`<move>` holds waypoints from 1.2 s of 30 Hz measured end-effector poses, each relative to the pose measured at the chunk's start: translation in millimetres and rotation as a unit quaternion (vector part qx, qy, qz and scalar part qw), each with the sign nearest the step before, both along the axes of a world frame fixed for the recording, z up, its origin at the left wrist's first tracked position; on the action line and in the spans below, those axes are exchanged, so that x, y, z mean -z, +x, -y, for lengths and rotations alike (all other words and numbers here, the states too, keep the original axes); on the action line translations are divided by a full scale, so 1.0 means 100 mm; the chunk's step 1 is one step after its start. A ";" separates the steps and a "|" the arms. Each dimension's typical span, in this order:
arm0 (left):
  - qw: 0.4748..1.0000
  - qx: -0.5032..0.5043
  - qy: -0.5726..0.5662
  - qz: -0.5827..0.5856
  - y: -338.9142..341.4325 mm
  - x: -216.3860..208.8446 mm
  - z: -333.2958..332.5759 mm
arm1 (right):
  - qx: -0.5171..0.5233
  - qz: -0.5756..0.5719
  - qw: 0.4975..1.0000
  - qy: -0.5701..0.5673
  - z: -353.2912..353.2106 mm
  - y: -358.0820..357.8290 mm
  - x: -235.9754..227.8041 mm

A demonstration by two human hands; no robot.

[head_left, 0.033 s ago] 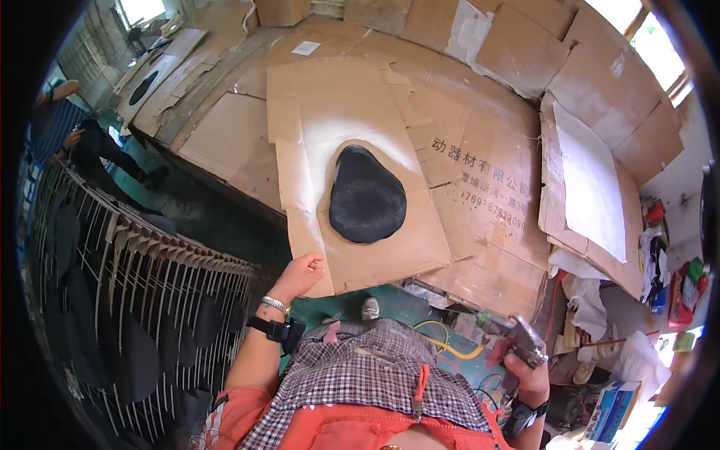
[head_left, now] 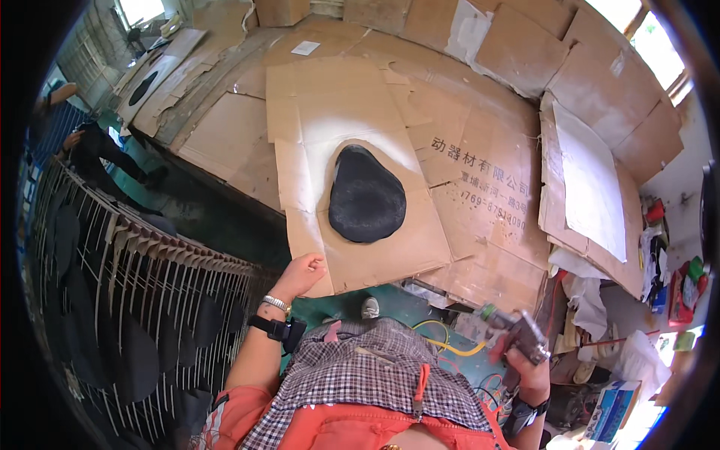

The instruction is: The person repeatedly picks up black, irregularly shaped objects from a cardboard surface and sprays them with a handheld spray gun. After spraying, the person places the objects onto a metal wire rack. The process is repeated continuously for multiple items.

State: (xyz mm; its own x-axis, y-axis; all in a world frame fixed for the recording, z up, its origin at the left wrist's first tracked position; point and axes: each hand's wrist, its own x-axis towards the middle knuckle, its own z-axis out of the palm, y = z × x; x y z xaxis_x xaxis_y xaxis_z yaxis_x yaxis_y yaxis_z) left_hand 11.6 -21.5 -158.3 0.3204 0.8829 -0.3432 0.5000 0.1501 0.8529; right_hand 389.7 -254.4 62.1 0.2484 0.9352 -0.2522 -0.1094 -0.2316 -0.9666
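Observation:
A black rounded pad [head_left: 367, 196], narrower at its far end, lies flat on a loose cardboard sheet [head_left: 405, 266]. Pale spray marks cover the sheet around the pad's far and left sides. My left hand [head_left: 300, 274] is at the sheet's near left corner, its fingers curled in; whether they pinch anything is hidden. Low on the right, away from the pad, my right hand [head_left: 531, 373] grips a metal spray gun [head_left: 527, 339] with a greenish part on its left end. A yellow hose [head_left: 457, 349] runs close by the gun.
Cardboard covers the worktable [head_left: 487, 180], with more standing along its back. On the left, a wire rack [head_left: 165, 307] holds several black pads. Another person [head_left: 105, 154] is at the far left, near a second black pad [head_left: 143, 88]. Bags and boxes crowd the right.
My right hand and the spray gun have shifted and turned slightly. My left hand and the black pad look the same.

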 end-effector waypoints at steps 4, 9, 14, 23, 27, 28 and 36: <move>0.999 -0.011 -0.031 0.024 0.07 0.18 -0.06 | 0.017 0.001 1.000 -0.003 0.00 0.13 -0.03; 0.990 -0.094 -0.096 0.047 0.27 0.25 -0.26 | -0.003 -0.013 1.000 0.010 -0.15 0.10 0.00; 0.983 -0.166 0.032 -0.069 0.46 0.93 -0.61 | 0.051 0.033 0.997 0.039 -0.46 0.12 0.11; 0.938 -0.245 0.062 -0.236 0.96 1.01 -0.81 | 0.012 0.010 1.000 0.021 -0.30 0.43 0.13; 0.937 -0.256 0.042 -0.232 1.10 0.86 -0.81 | -0.010 0.008 1.000 0.022 -0.23 0.56 0.16; 0.934 -0.264 0.045 -0.236 1.11 0.85 -0.81 | -0.003 0.006 1.000 0.027 -0.26 0.51 0.16; 0.928 -0.323 0.034 -0.181 1.11 0.85 -0.90 | -0.068 -0.003 0.998 0.013 -0.26 0.59 0.08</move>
